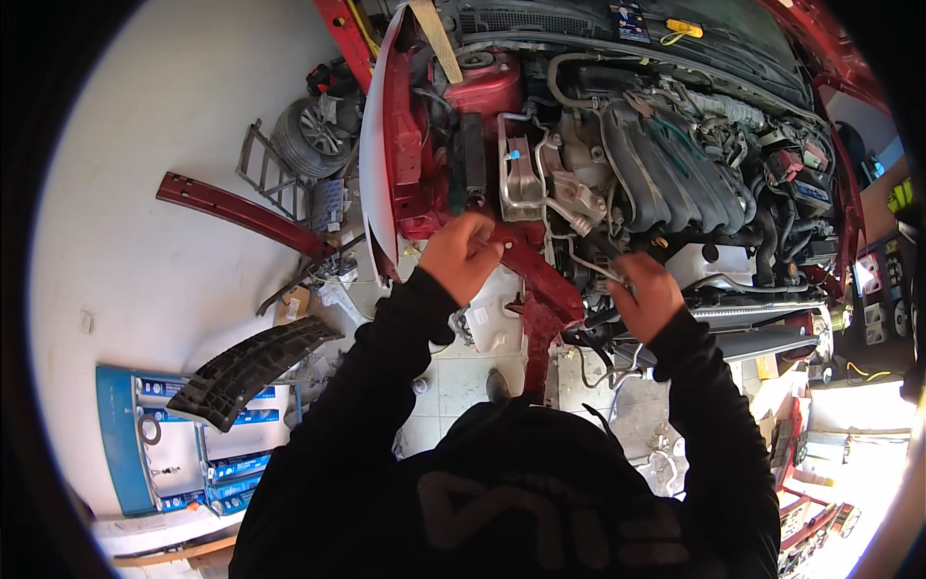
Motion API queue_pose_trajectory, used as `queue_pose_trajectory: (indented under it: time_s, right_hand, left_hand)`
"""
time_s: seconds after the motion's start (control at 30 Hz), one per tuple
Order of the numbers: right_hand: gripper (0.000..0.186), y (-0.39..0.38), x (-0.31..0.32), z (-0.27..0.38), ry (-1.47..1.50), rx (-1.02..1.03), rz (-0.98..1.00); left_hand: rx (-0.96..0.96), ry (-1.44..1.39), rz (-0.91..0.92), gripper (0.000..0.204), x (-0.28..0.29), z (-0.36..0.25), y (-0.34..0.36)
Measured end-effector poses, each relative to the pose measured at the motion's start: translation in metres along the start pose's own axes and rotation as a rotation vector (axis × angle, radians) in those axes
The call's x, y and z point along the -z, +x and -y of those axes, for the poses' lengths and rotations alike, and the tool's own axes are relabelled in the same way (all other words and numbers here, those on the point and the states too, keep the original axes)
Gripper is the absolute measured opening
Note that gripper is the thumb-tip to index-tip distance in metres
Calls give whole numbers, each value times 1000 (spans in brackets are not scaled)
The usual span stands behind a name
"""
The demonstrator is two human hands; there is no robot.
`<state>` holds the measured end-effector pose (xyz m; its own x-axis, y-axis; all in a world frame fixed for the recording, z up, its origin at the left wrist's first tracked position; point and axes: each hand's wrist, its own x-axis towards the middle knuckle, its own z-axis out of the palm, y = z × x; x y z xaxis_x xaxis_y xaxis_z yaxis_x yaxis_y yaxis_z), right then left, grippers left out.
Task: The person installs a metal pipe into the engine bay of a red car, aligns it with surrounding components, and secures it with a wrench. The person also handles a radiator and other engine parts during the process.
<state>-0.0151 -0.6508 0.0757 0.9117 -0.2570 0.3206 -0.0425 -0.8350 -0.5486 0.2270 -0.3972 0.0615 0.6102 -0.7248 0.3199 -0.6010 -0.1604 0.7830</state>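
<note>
My left hand (461, 257) is closed, its fingers curled just above the red front body rail (540, 272) of a car. Whatever it holds, if anything, is hidden in the fingers. My right hand (648, 295) is also closed, farther right, beside a thin metal pipe (590, 264) at the front of the engine bay. What lies in its fingers is too small to tell. Between and beyond my hands, a metal line with a silver end fitting (569, 216) runs down past a bracket. The grey ribbed engine manifold (666, 159) stands beyond my right hand.
A detached white fender (382, 145) edges the bay at left, near a wooden stick (437, 41). A yellow-handled tool (683, 28) lies by the windshield. The radiator (743, 317) hangs at the front right. A wheel (311, 137) and a black plastic panel (253, 372) stand left.
</note>
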Motion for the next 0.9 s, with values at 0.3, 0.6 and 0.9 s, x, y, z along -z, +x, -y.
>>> queue_pose_trajectory:
  time_s: [0.3, 0.6, 0.9]
  right_hand:
    - [32, 141, -100, -42, -228, -259, 329]
    - [27, 148, -103, -57, -112, -257, 247]
    - [27, 164, -74, -44, -308, -41, 322]
  left_hand:
    - [440, 71, 92, 47, -55, 69, 117]
    - [375, 383, -96, 32, -84, 64, 131]
    - [335, 365, -162, 35, -88, 71, 125]
